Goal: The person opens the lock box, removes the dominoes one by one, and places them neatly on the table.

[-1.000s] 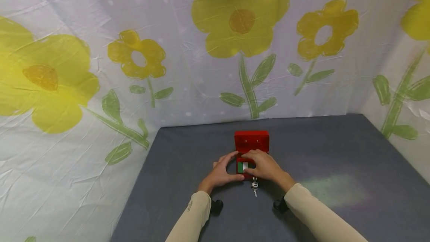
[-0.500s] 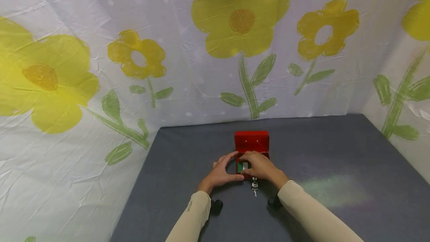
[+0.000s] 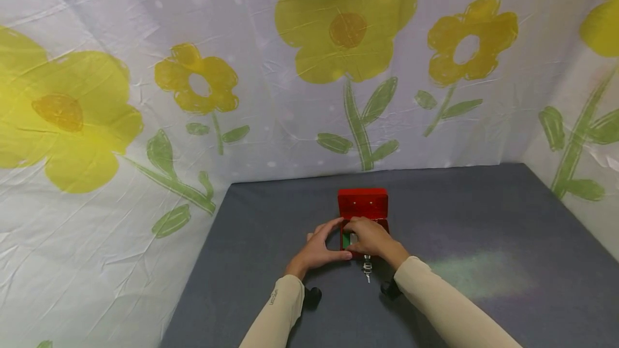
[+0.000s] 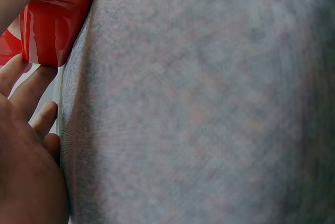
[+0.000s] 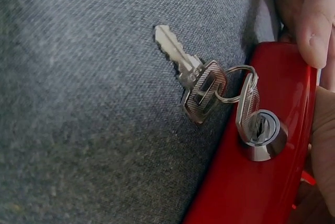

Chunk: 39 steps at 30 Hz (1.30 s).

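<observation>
A red metal cash box (image 3: 362, 197) stands with its lid raised at the back. My left hand (image 3: 316, 251) holds the box's left side, thumb at the front corner and fingers spread towards the back. My right hand (image 3: 374, 238) reaches into the box, its thumb and curled fingers spanning a flat green-and-white item (image 3: 346, 240) inside. The right hand covers most of this item, and its fingertips are partly hidden. In the right wrist view a silver key (image 5: 254, 101) sits in the round front lock (image 5: 264, 127), and a second key (image 5: 201, 85) hangs from it by a ring.
The box stands on a dark grey cloth-covered table (image 3: 271, 219). Behind and beside the table hangs a white cloth backdrop (image 3: 280, 122) printed with yellow flowers. The loose key lies out over the cloth in front of the box.
My right hand has shifted left over the green-and-white item, covering more of it and uncovering the box's back right corner. The left hand, box and keys stay about where they were.
</observation>
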Available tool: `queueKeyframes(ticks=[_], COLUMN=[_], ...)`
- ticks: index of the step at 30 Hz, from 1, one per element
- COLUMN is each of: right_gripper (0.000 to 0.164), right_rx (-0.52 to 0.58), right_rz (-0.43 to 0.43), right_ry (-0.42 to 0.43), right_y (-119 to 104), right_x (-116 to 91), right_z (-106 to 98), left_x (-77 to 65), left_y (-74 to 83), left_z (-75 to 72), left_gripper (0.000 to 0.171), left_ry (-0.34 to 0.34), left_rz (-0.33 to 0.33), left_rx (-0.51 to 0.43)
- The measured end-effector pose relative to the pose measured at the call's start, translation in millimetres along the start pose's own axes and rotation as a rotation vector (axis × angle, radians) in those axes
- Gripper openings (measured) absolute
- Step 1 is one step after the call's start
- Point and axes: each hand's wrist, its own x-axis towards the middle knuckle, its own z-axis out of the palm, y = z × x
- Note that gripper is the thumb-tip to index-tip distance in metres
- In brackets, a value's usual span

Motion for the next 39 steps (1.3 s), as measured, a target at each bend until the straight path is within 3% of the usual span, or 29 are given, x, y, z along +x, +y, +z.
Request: queueKeyframes(ticks=[17, 39], right_gripper=[0.04, 0.041], right_rx=[-0.023, 0.01], right_rz=[0.107, 0.131], right_ry=[-0.053, -0.029], right_y=[-7, -4], right_x=[9, 8], right_z=[5, 6], left_x=[-1.8, -0.6], left_y=[-0.4, 0.2], left_z=[-0.3, 0.9], left_gripper=[0.092, 0.091], left_ry=[-0.002, 0.009], left_rz=[0.012, 0.001], left_rx=[-0.004, -0.001])
